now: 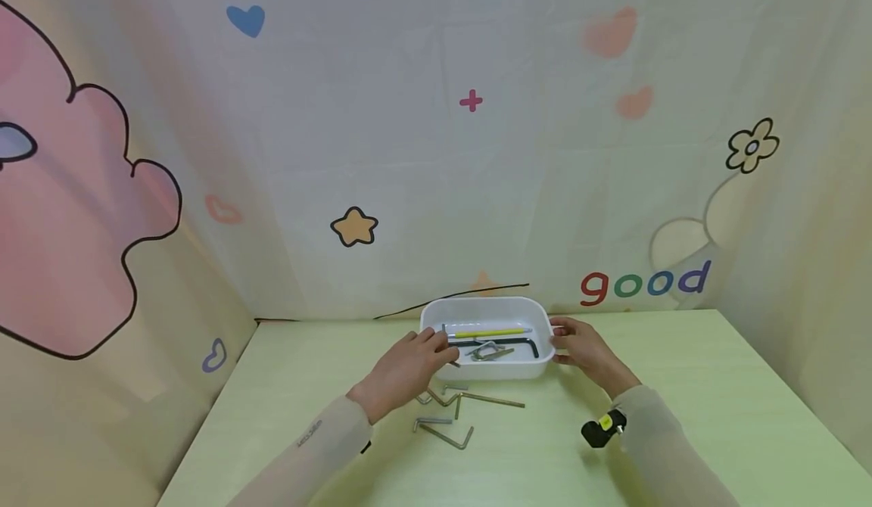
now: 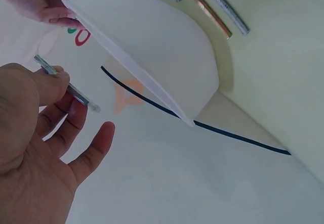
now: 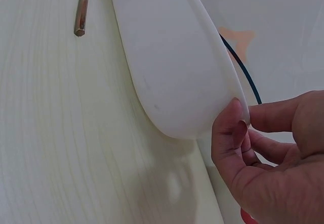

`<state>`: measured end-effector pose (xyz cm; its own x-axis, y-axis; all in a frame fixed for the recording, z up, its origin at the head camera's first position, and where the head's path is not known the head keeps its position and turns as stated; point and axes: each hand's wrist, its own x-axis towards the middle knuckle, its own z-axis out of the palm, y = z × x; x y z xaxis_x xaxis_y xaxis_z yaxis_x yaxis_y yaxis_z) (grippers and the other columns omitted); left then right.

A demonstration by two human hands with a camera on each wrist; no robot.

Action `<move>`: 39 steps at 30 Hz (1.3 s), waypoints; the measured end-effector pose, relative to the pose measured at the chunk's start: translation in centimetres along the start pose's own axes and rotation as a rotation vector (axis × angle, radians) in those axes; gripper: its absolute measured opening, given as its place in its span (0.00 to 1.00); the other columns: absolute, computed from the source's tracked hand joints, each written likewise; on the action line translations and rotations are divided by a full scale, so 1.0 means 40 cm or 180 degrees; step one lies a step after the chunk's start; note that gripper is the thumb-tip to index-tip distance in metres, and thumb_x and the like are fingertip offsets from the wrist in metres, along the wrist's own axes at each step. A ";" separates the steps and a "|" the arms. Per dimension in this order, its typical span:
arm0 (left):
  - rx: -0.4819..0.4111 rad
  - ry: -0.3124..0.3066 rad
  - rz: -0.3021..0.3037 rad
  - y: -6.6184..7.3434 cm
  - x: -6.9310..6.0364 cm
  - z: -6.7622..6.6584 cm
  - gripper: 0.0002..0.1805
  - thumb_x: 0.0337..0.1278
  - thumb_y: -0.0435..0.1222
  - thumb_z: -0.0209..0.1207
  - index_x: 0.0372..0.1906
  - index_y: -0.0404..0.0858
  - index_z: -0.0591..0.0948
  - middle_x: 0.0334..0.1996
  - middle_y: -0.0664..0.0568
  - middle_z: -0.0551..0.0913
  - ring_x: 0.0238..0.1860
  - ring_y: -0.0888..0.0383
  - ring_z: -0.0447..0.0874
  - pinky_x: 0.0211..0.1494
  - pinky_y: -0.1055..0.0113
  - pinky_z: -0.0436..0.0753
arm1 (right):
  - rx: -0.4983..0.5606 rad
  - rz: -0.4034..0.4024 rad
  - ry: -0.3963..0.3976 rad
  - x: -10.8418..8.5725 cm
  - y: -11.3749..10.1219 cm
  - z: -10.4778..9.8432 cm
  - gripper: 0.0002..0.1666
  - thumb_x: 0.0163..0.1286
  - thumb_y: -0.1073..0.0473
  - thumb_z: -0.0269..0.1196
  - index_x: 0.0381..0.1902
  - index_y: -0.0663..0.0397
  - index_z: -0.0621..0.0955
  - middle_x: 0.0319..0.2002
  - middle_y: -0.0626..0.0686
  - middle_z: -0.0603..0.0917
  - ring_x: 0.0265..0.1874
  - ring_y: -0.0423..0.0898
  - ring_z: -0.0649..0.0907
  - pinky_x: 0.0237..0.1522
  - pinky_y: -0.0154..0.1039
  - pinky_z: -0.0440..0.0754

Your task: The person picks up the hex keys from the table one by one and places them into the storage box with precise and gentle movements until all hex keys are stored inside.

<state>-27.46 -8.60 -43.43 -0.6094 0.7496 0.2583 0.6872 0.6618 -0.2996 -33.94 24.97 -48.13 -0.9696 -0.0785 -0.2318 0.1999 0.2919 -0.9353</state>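
Note:
A white tray stands at the back of the table, holding a yellow stick, a black hex key and several small metal keys. My left hand is at the tray's left end. Between its thumb and fingers it pinches a short metal hex key, clearest in the left wrist view. My right hand grips the tray's right rim between thumb and fingers. In front of the tray lie several loose L-shaped hex keys, silver and brass coloured.
A printed curtain hangs right behind the tray along the table's back edge. A small black and yellow device is by the right sleeve. Pale green tabletop stretches to the right of the right arm.

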 end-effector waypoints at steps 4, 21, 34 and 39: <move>-0.0041 0.0055 -0.0014 -0.007 0.019 -0.001 0.19 0.63 0.25 0.56 0.52 0.50 0.78 0.44 0.58 0.77 0.44 0.61 0.73 0.40 0.72 0.77 | 0.0017 0.0004 -0.0005 -0.004 -0.001 0.001 0.30 0.72 0.66 0.55 0.71 0.63 0.64 0.54 0.61 0.69 0.50 0.53 0.74 0.45 0.37 0.86; -0.0246 -0.0014 -0.0152 -0.035 0.114 0.012 0.20 0.65 0.23 0.50 0.53 0.49 0.77 0.44 0.57 0.77 0.46 0.59 0.73 0.45 0.70 0.79 | 0.0045 0.0041 -0.0007 -0.005 -0.003 0.000 0.31 0.72 0.66 0.55 0.72 0.62 0.63 0.55 0.60 0.69 0.51 0.53 0.73 0.45 0.36 0.86; -0.0350 -0.0364 -0.0364 -0.038 0.166 0.038 0.19 0.71 0.27 0.49 0.57 0.52 0.76 0.49 0.58 0.77 0.51 0.59 0.75 0.53 0.67 0.80 | 0.0021 0.0051 0.0013 -0.009 -0.008 0.000 0.32 0.72 0.66 0.55 0.72 0.61 0.63 0.55 0.61 0.69 0.52 0.54 0.74 0.47 0.38 0.86; -0.0341 -0.0465 -0.0410 -0.042 0.187 0.061 0.20 0.70 0.28 0.50 0.58 0.53 0.76 0.51 0.58 0.77 0.53 0.59 0.75 0.56 0.65 0.80 | 0.0010 0.0019 0.0011 -0.013 -0.009 0.000 0.32 0.72 0.66 0.56 0.72 0.62 0.62 0.56 0.62 0.69 0.52 0.55 0.74 0.49 0.40 0.86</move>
<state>-34.12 -4.11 -43.24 -0.7404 0.6553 0.1500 0.6332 0.7547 -0.1714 -33.50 24.89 -47.68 -0.9689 -0.0733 -0.2365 0.2063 0.2894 -0.9347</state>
